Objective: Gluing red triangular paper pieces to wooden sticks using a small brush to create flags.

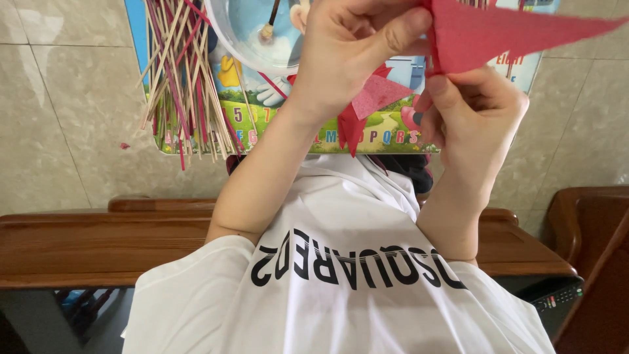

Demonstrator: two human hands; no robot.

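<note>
Nearest the camera, the left hand (354,52) and the right hand (475,108) are both closed in a pinch on a red paper triangle (504,29), thumbs pressing a corner between them. Below the hands, more red paper pieces (367,108) lie already cut or folded. Beyond, left of the left hand, a heap of thin sticks (180,78) waits unused on a colourful board (275,124), beside a white bowl (249,39) holding a brush, so most joining seems left to do.
</note>
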